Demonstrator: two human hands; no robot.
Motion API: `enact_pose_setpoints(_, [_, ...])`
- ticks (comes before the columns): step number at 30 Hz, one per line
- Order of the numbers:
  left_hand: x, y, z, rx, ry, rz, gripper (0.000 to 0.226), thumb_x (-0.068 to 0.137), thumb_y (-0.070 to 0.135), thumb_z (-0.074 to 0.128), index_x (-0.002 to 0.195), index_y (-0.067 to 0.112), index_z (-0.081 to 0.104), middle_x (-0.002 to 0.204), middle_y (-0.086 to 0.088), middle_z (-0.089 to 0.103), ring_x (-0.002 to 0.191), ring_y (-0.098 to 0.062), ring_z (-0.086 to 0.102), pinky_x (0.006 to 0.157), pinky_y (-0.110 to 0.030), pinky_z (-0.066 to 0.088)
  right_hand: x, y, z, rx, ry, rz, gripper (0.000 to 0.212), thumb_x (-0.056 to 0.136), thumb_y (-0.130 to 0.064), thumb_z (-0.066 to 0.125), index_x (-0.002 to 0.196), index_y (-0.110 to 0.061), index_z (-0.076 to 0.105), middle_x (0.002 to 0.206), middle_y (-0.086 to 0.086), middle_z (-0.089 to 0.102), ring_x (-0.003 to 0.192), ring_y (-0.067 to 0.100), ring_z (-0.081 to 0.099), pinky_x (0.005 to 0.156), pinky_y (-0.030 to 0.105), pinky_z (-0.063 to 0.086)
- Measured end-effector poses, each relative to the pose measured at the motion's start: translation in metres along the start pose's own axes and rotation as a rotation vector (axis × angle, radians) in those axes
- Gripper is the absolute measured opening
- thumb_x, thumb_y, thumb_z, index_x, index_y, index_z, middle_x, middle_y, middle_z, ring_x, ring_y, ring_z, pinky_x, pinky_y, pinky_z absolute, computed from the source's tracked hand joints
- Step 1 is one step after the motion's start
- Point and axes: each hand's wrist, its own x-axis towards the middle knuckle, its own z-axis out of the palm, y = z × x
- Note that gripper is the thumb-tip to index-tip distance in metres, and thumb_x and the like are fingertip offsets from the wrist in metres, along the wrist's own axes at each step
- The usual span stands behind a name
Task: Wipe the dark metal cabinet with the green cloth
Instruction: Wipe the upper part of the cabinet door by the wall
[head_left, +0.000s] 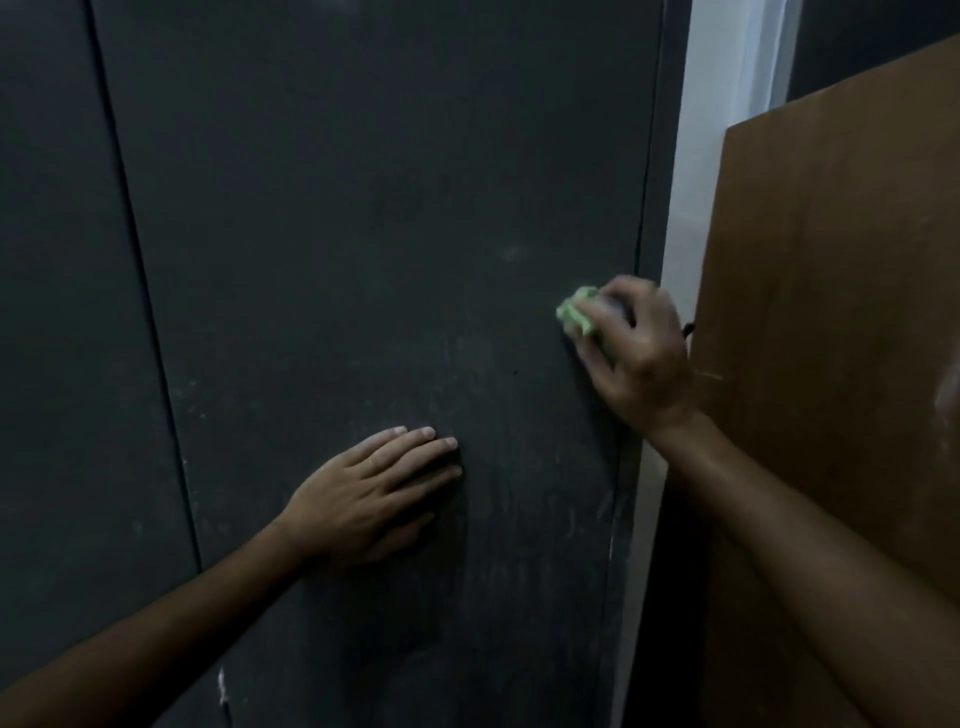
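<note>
Dark metal cabinet (363, 208) front, with two hands and a cloth against it

The cabinet face is dark grey and matte, split by a thin vertical seam left of its middle; pale smudges and scuffs mark its lower part. The left hand (371, 486) lies flat on the panel, low and right of the seam, fingers straight. Up and to the right of it, close to the cabinet's right edge, the right hand (634, 353) presses a bunched green cloth (576, 312) against the metal
</note>
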Motion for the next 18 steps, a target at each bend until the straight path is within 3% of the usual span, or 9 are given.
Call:
enact_pose_setpoints(3, [-0.003,0.010,0.000,-0.007,0.011,-0.128,0.058,0.097,0.045,0.053,0.149,0.020,0.046,0.160,-0.008,0.035,0.149,-0.027,0.030,0.123,-0.042,0.023,0.024,-0.030,0.019,0.063,0.127,0.192,0.026,0.095,-0.025,0.062,0.116,-0.012,0.065,0.116,0.017,0.053,0.099,0.027,0.051,0.079,0.031,0.047])
enact_pose_setpoints(6, [-0.006,0.029,-0.001,-0.032,0.033,-0.320,0.064,0.096,0.046,0.053,0.153,0.018,0.039,0.162,-0.010,0.030,0.151,-0.029,0.024,0.122,-0.048,0.024,-0.011,-0.052,0.026,0.112,-0.095,-0.153,0.036,0.088,-0.025,0.061,0.122,-0.011,0.063,0.118,0.017,0.050,0.094,0.029,0.050,0.073,0.041,0.047])
enact_pose_setpoints(9, [-0.014,0.052,-0.001,-0.049,0.118,-0.676,0.077,0.093,0.057,0.054,0.154,0.015,0.035,0.164,-0.012,0.024,0.152,-0.031,0.021,0.121,-0.053,0.024,-0.018,-0.032,0.011,0.071,-0.258,-0.497,0.040,0.084,-0.022,0.064,0.122,-0.011,0.064,0.116,0.021,0.058,0.088,0.032,0.054,0.070,0.040,0.044])
enact_pose_setpoints(10, [-0.015,0.061,-0.002,-0.063,0.140,-0.822,0.085,0.089,0.063,0.055,0.155,0.014,0.033,0.165,-0.012,0.021,0.153,-0.032,0.018,0.123,-0.051,0.019,-0.006,-0.023,0.010,0.058,-0.211,-0.477,0.041,0.084,-0.021,0.065,0.123,-0.012,0.062,0.116,0.022,0.059,0.088,0.033,0.054,0.071,0.040,0.043])
enact_pose_setpoints(12, [-0.015,0.076,-0.003,-0.109,0.150,-1.078,0.103,0.081,0.074,0.054,0.158,0.013,0.023,0.167,-0.010,0.011,0.154,-0.030,0.010,0.126,-0.044,0.009,0.029,-0.015,0.013,0.074,-0.028,-0.233,0.043,0.086,-0.017,0.063,0.128,-0.013,0.055,0.117,0.021,0.057,0.093,0.034,0.052,0.075,0.044,0.046])
enact_pose_setpoints(14, [-0.012,0.087,-0.002,-0.176,0.156,-1.245,0.114,0.076,0.080,0.053,0.160,0.014,0.013,0.168,-0.006,0.002,0.155,-0.026,0.003,0.126,-0.035,0.003,0.053,-0.033,0.020,0.166,0.115,0.042,0.046,0.088,-0.012,0.061,0.133,-0.009,0.054,0.118,0.018,0.058,0.097,0.032,0.054,0.082,0.045,0.048])
enact_pose_setpoints(15, [-0.010,0.091,-0.002,-0.204,0.164,-1.292,0.117,0.075,0.082,0.053,0.160,0.015,0.009,0.169,-0.004,-0.001,0.155,-0.025,0.000,0.126,-0.031,0.001,0.052,-0.049,0.026,0.217,0.133,0.074,0.045,0.087,-0.009,0.062,0.131,-0.004,0.056,0.118,0.018,0.060,0.097,0.032,0.056,0.083,0.045,0.050])
enact_pose_setpoints(16, [-0.009,0.093,-0.002,-0.222,0.173,-1.317,0.118,0.074,0.082,0.053,0.160,0.015,0.008,0.169,-0.003,-0.002,0.155,-0.023,-0.001,0.125,-0.029,0.000,0.043,-0.065,0.031,0.260,0.094,0.010,0.042,0.086,-0.007,0.064,0.127,-0.001,0.059,0.117,0.018,0.063,0.094,0.034,0.058,0.081,0.046,0.050])
enact_pose_setpoints(18, [-0.008,0.092,-0.002,-0.234,0.182,-1.335,0.120,0.073,0.081,0.055,0.160,0.014,0.009,0.169,-0.003,-0.002,0.155,-0.023,-0.001,0.125,-0.027,0.000,0.008,-0.085,0.033,0.280,-0.078,-0.319,0.033,0.087,-0.006,0.064,0.119,-0.001,0.065,0.116,0.017,0.066,0.087,0.035,0.062,0.074,0.044,0.051])
